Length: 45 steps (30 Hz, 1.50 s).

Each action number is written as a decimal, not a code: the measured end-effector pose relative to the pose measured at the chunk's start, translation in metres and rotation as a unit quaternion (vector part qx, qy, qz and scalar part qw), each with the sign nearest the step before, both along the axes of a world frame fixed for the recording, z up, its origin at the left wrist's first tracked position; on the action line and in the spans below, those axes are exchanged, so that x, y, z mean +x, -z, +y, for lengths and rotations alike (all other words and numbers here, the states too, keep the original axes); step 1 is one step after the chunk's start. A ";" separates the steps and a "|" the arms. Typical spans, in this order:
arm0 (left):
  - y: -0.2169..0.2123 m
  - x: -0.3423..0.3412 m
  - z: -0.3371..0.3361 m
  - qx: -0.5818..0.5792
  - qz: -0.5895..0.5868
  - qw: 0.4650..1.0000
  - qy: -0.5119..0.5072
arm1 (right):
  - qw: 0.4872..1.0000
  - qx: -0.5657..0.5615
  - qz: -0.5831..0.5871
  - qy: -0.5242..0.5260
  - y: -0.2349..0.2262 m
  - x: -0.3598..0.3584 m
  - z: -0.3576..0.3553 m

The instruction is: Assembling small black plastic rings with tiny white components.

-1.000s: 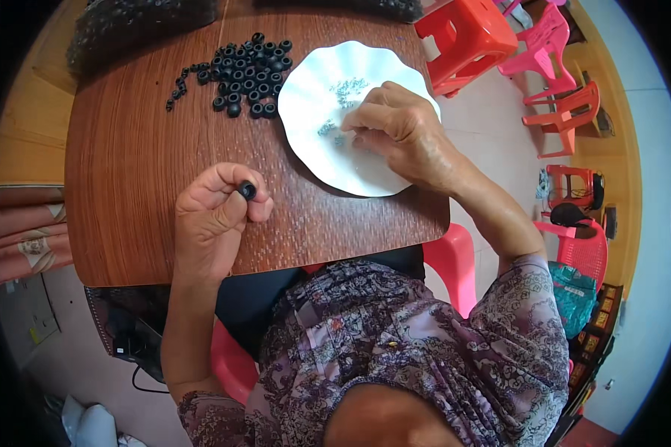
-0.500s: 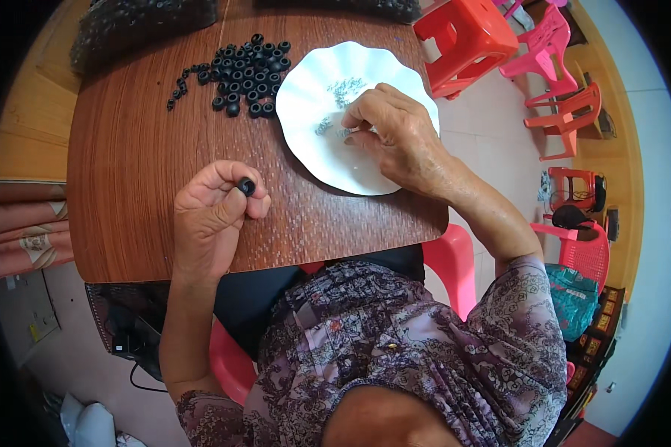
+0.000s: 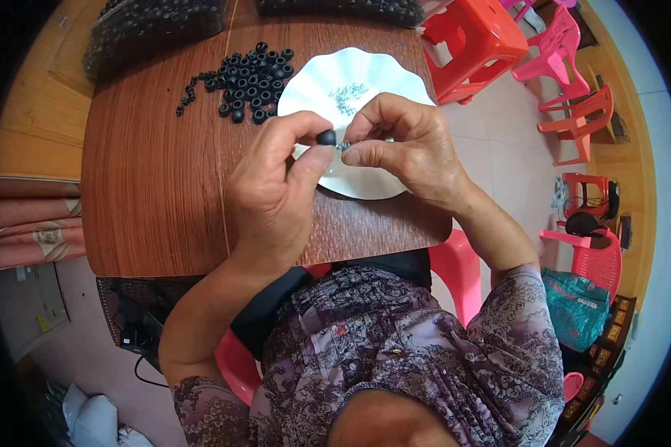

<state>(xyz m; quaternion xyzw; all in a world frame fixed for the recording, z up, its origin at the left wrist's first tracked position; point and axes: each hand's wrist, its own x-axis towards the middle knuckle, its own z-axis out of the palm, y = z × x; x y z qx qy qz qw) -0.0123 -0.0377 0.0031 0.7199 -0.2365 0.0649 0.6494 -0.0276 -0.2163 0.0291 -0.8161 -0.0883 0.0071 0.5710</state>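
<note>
Nearest: patterned purple blouse fills the lower frame, head cut off at the bottom edge; person sits on a pink chair, mostly hidden by the body.

Left hand raised over the near part of the counter, thumb and forefinger pinched on a small black ring. Right hand meets it from the right, fingertips closed on a tiny metal part. Too small to make out its shape. Part and ring sit just beside each other; can't tell if touching.

Under the hands: white scalloped plate, near rim hidden by both hands, a small grey heap of parts in its middle, blurred.

Left of plate: loose pile of black rings on the counter.

Far edge: dark trays cut off by the frame. Right, on the floor: red stool, pink and orange chairs.
</note>
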 end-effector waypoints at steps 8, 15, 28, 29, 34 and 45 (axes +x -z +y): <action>0.012 0.004 -0.027 0.045 -0.161 0.983 -0.073 | 0.990 0.134 0.039 0.035 0.005 -0.006 0.000; 0.010 0.017 -0.033 0.160 -0.282 0.939 -0.111 | 0.965 -0.076 -0.249 0.038 0.019 -0.001 0.000; 0.004 0.026 -0.027 0.238 -0.122 0.962 -0.050 | 0.964 -0.106 -0.240 0.051 0.024 -0.004 -0.009; 0.004 0.026 -0.026 0.238 -0.109 0.964 -0.037 | 0.966 -0.099 -0.233 0.050 0.024 -0.004 -0.010; 0.001 0.026 -0.025 0.261 -0.162 0.951 -0.034 | 0.973 -0.083 -0.208 0.050 0.024 -0.003 -0.011; 0.003 0.020 -0.016 0.117 -0.032 0.993 0.013 | 0.988 -0.028 -0.140 0.066 0.023 -0.003 -0.012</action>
